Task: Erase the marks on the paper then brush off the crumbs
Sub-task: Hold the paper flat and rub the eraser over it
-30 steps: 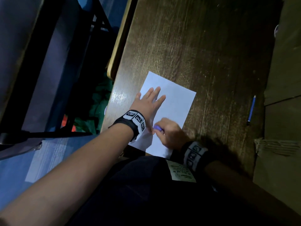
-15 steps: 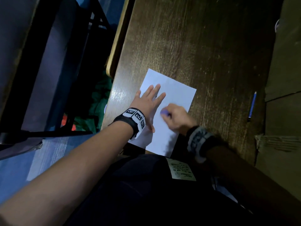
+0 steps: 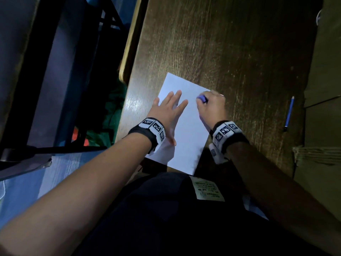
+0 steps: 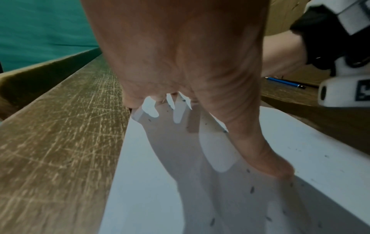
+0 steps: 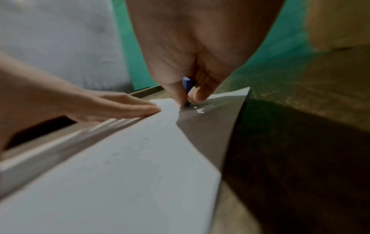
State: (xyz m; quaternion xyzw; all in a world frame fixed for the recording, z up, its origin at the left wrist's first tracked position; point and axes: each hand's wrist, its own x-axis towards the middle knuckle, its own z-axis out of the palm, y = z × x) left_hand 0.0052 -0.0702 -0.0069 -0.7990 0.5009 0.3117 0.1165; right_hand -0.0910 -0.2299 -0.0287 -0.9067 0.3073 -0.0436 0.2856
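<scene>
The left hand (image 3: 168, 111) is pressing flat, fingers straight and spread, on the white rectangular sheet of paper (image 3: 186, 137) lying on the dark wooden surface (image 3: 230, 52). The right hand (image 3: 212, 108) is pinching a small blue eraser (image 3: 202, 98) against the paper's far right corner. Dark crumbs (image 4: 251, 189) are lying scattered over the sheet. A blue pencil (image 3: 288, 114) is lying well apart, to the right.

One sheet of paper (image 3: 186, 137) lies on the one wooden tabletop (image 3: 230, 52). One purple-blue eraser (image 3: 202, 98) is in view, and one blue pencil (image 3: 289, 114) lies at 3 o'clock from the sheet. Two hands show: one left hand (image 3: 168, 111), one right hand (image 3: 214, 106). Many dark crumbs (image 4: 252, 189) dot the sheet, too many to count.
</scene>
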